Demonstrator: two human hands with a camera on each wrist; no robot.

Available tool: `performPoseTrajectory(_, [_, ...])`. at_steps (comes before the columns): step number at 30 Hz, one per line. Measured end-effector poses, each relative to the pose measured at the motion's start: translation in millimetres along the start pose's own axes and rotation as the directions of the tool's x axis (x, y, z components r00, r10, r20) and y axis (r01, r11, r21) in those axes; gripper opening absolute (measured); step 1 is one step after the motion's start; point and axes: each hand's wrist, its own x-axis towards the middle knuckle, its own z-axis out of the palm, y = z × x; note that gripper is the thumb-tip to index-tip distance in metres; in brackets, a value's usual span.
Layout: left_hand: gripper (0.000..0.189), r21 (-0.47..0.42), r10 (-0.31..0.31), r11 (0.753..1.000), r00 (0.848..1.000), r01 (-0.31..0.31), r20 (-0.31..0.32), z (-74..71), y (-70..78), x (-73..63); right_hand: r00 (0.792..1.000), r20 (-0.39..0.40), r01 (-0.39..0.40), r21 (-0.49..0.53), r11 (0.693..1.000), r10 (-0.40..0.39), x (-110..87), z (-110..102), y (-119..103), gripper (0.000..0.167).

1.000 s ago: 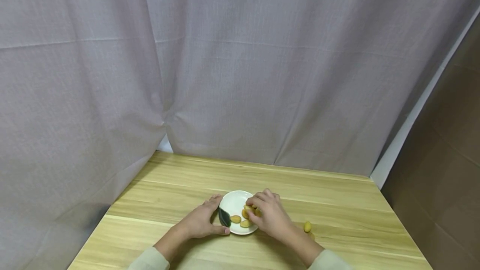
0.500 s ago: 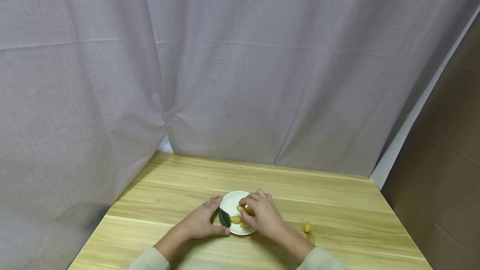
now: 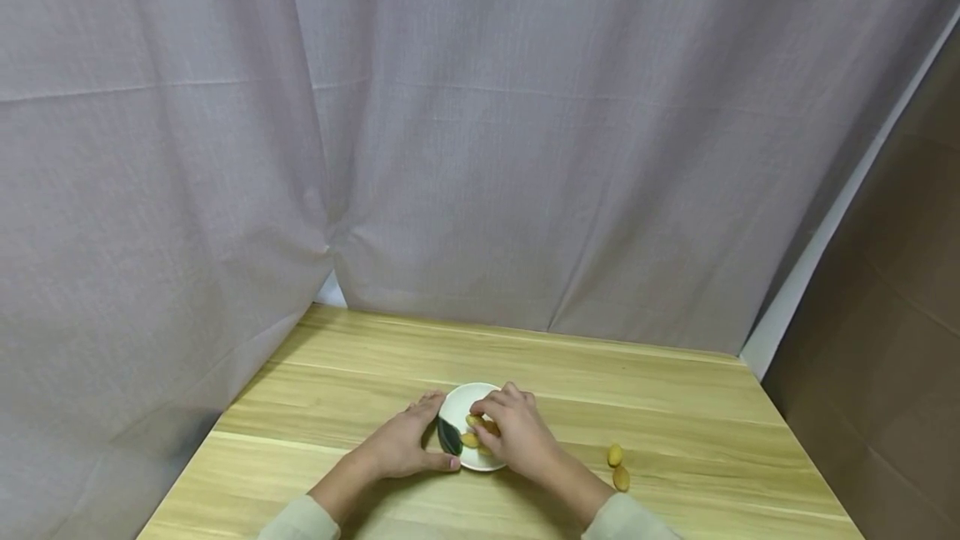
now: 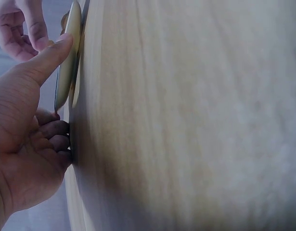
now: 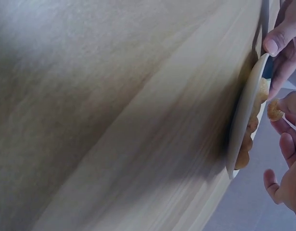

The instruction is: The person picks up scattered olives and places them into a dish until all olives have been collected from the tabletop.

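A small round white plate (image 3: 461, 400) stands on the wooden table, with a dark green leaf shape (image 3: 449, 436) at its left edge. My left hand (image 3: 405, 442) holds the plate's left side, its thumb on the near rim and its other fingers at the far left rim. Over the plate, my right hand (image 3: 519, 437) pinches a small oval yellow-orange piece (image 5: 274, 110), perhaps dried fruit, between thumb and fingers. Several similar pieces (image 5: 247, 141) lie in a row on the plate, partly hidden by the right hand in the head view.
Two loose yellow pieces, one farther (image 3: 615, 455) and one nearer (image 3: 622, 478), lie on the wooden table (image 3: 360, 390) right of the right forearm. Grey curtain (image 3: 465, 190) hangs behind and left of the table; a brown panel (image 3: 885, 315) stands to the right.
My right hand has moved left across the plate with the yellow piece in its fingers, and its forearm now leaves both loose pieces in sight. The left hand and plate have stayed put.
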Motion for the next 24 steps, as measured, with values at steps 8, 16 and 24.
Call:
performPoseTrajectory(8, [0.126, 0.011, 0.005, 1.0, 1.0, -0.005, -0.008, 0.6, -0.9, 0.8, 1.0, -0.004, -0.005, -0.011, 1.0, 0.005, 0.5, 6.6, 0.0, 0.02])
performPoseTrajectory(16, [0.126, 0.015, 0.005, 1.0, 1.0, -0.005, -0.011, 2.0, -1.7, 1.2, 1.0, 0.001, -0.025, -0.01, 1.0, 0.025, 1.0, 13.0, 1.2, 0.016])
performPoseTrajectory(24, [0.125, 0.01, 0.01, 1.0, 1.0, -0.01, -0.006, 1.4, -1.3, 0.3, 0.999, 0.028, -0.03, -0.011, 0.999, 0.031, 1.9, 15.2, 1.8, 0.018])
